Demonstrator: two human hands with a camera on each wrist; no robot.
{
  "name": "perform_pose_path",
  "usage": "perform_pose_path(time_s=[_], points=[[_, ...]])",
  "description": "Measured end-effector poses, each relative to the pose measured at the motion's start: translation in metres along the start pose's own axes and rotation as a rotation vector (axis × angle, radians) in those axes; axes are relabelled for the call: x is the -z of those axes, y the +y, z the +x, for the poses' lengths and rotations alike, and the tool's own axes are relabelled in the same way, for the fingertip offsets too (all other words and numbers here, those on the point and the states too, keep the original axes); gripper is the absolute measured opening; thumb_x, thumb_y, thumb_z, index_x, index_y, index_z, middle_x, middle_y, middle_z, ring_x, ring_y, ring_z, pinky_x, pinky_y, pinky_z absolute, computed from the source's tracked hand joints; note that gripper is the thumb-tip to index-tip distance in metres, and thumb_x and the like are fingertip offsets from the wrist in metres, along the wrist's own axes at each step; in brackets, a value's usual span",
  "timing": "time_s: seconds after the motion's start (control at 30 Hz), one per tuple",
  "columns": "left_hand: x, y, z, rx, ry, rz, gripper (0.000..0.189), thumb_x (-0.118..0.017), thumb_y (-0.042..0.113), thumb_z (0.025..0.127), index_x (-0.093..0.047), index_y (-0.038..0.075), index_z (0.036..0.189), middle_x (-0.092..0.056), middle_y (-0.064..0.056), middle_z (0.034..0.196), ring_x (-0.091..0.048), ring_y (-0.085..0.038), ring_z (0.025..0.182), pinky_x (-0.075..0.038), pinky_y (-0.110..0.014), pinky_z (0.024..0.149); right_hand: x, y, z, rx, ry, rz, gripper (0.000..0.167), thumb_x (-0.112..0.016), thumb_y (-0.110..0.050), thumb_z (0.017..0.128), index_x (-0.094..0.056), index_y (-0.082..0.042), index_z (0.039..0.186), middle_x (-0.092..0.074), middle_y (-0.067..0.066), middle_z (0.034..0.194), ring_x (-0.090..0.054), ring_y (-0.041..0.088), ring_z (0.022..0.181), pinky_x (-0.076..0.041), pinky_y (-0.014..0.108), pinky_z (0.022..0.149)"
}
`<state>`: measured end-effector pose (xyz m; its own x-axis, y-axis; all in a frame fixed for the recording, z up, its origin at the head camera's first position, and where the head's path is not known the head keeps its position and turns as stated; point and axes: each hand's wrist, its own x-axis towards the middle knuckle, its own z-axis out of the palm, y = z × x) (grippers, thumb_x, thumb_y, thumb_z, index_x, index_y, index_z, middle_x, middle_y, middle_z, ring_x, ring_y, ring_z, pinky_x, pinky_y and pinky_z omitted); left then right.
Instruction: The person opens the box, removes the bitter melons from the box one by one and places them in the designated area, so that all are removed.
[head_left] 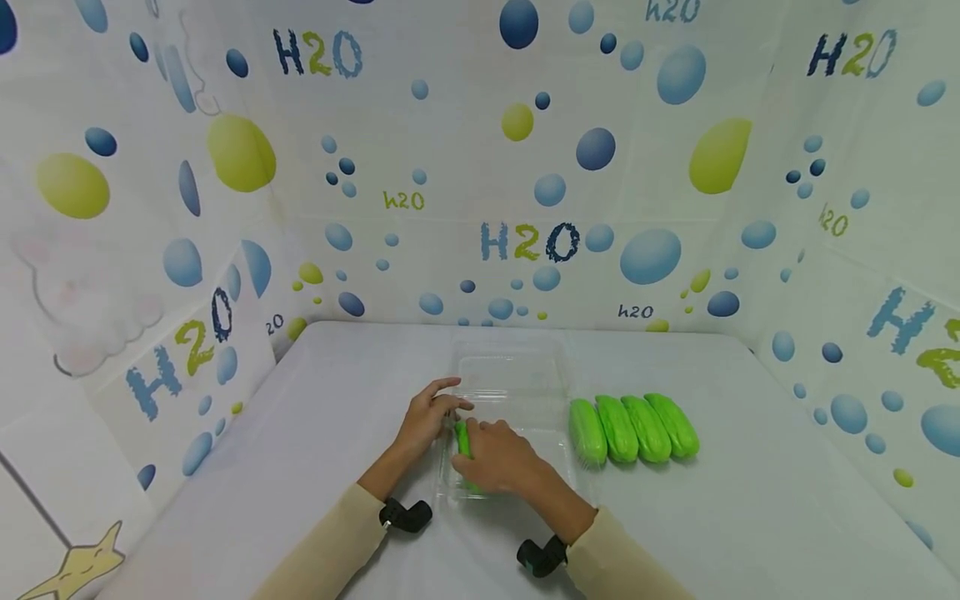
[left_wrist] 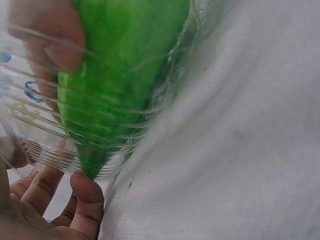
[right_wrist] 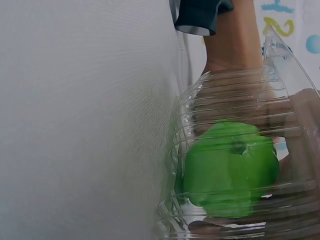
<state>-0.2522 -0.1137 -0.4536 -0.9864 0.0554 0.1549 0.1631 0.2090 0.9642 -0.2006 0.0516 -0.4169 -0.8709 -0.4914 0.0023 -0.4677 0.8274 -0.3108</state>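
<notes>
A clear plastic clamshell container (head_left: 555, 454) lies with its lid folded back on the white table. Inside it, along the left side, is a bright green oblong piece (head_left: 463, 440) with a tapered end; the same green piece (left_wrist: 125, 65) shows through the ribbed wall in the left wrist view. My right hand (head_left: 498, 457) reaches over the container and holds this piece, covering much of it. At the container's left wall is my left hand (head_left: 427, 421), gripping the edge, with a fingertip against the ribbed outside. The right wrist view shows the green piece (right_wrist: 230, 170) end-on through the plastic.
Several similar green oblong pieces (head_left: 633, 427) in clear wrap lie side by side, right of the container. The raised lid (head_left: 510, 371) points toward the back wall (head_left: 450, 275), which has a printed bubble pattern. Patterned sheets also flank the table (head_left: 337, 375).
</notes>
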Motion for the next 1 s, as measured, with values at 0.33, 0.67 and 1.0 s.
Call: perform_pose_path(time_s=[0.33,0.67,1.0], points=[[0.0004,0.0033,0.0011,-0.002,-0.006,-0.011,0.042,-0.05,0.014,0.103,-0.052,0.008,0.144,-0.075,-0.013,0.109,-0.059,-0.021,0.082,-0.037,-0.024,0.056,0.0021,0.0027,0.0011,0.029,0.003,0.037,0.058,-0.058,-0.029,0.095,-0.047,0.004,0.141,-0.058,0.004,0.097,-0.051,0.018,0.078,-0.043,0.035,0.068],[-0.0002,0.0029,0.0005,-0.012,-0.011,0.007,0.042,-0.05,0.014,0.103,-0.052,0.007,0.144,-0.075,-0.013,0.109,-0.055,-0.018,0.078,-0.036,-0.024,0.057,-0.0049,0.005,0.0024,-0.005,0.049,0.032,0.054,-0.049,-0.025,0.1,-0.047,0.003,0.147,-0.062,0.019,0.118,-0.059,0.026,0.085,-0.051,0.045,0.079],[-0.0003,0.0002,0.0004,0.006,0.005,-0.002,0.043,-0.052,0.014,0.102,-0.053,0.007,0.144,-0.076,-0.01,0.107,-0.055,-0.015,0.074,-0.039,-0.023,0.057,-0.0014,0.007,0.0018,0.008,0.143,0.159,0.047,-0.05,-0.024,0.095,-0.06,-0.006,0.137,-0.057,0.003,0.088,-0.049,0.017,0.069,-0.042,0.036,0.061]])
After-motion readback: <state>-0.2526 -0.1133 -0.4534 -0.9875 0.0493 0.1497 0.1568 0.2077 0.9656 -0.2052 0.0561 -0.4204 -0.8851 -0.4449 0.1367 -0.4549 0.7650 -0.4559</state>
